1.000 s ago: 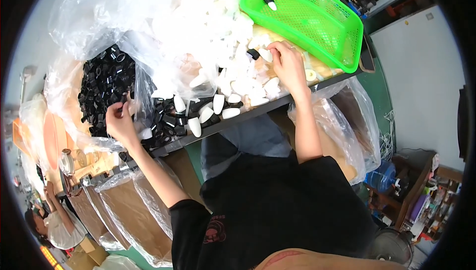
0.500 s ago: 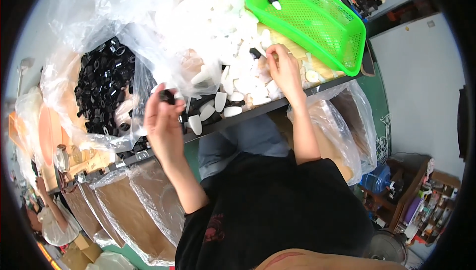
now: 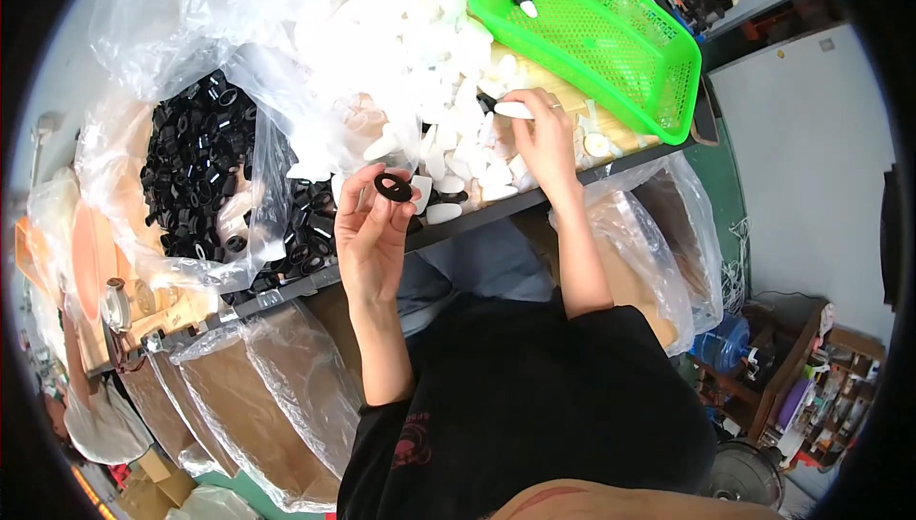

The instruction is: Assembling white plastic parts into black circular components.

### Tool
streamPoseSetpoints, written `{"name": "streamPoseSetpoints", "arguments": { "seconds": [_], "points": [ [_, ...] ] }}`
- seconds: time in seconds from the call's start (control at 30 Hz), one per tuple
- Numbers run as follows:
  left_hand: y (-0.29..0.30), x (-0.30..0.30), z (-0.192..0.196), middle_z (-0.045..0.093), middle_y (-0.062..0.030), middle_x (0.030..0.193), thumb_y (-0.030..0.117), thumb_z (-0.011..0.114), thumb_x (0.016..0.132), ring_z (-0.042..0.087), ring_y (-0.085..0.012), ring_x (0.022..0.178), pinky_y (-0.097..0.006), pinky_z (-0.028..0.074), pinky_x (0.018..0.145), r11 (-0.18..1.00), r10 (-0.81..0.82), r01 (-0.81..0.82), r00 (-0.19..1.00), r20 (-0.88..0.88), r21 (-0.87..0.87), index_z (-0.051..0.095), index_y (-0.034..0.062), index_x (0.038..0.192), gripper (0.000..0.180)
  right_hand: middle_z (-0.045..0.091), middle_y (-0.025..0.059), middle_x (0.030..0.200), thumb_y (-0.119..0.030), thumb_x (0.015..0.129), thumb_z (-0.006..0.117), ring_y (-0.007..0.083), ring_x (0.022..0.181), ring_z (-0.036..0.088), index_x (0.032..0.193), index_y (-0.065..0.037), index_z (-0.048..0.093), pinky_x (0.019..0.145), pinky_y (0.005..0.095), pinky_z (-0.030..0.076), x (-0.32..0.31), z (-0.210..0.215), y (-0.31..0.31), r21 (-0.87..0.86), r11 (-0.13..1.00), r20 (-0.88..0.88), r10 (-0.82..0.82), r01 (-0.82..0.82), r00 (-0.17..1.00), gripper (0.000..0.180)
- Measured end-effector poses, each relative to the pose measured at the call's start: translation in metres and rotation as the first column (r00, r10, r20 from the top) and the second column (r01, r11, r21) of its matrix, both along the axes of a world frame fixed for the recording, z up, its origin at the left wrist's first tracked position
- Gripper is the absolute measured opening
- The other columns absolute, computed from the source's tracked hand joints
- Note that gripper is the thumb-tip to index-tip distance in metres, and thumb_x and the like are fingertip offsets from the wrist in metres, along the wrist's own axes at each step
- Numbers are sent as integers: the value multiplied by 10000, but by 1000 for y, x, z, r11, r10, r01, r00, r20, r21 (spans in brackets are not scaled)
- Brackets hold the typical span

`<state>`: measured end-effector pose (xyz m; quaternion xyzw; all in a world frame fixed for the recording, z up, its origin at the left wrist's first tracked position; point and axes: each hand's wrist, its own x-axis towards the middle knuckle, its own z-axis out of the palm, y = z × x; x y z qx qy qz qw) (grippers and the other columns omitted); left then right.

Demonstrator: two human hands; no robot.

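Between the fingertips of my left hand (image 3: 367, 243) is a black oval ring-shaped cap (image 3: 393, 188), tilted so its opening shows. My right hand (image 3: 544, 134) pinches a white tongue-shaped plastic piece (image 3: 513, 111) over the right side of a heap of similar white pieces (image 3: 448, 153). Left of my left hand, many black ring caps (image 3: 196, 167) fill a clear plastic bag, and more loose black caps (image 3: 310, 234) lie along the table edge. A black-and-white joined piece (image 3: 525, 5) rests inside the green basket (image 3: 572, 67) beyond my right hand.
Clear plastic sheeting (image 3: 181, 10) covers the table's far left. Below the table edge hang plastic-lined boxes (image 3: 239, 391) on the left and another lined box (image 3: 649, 253) on the right. A blue water bottle (image 3: 722, 343) stands at the lower right. Another person is partly visible at far left.
My left hand has moved right and turned, bringing the black cap toward the middle. My right hand has shifted slightly left and now clearly holds a white piece.
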<state>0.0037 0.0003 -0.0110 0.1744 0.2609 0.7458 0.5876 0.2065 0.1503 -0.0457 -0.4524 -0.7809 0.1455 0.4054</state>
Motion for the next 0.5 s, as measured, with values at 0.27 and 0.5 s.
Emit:
{"name": "streamPoseSetpoints", "arguments": {
  "seconds": [0.27,0.5],
  "points": [
    [3,6,-2,590,-168,1179,11,536,944,644,-262,1003,-310,554,885,1000,-8,8,999,-45,-5,527,-24,1271,328,541,34,1016,16,902,510,121,874,534,1220,-42,535,729,245,436,-31,57,-58,-414,812,-479,189,-411,857,324],
    [0,9,1,636,-152,1109,5,545,943,655,-245,965,-314,552,857,996,77,-79,995,-68,-31,553,-44,1226,287,547,6,1003,-110,1012,448,61,733,478,1231,-33,544,636,190,401,-44,74,-81,-503,552,-745,114,-665,658,252]
  ]
}}
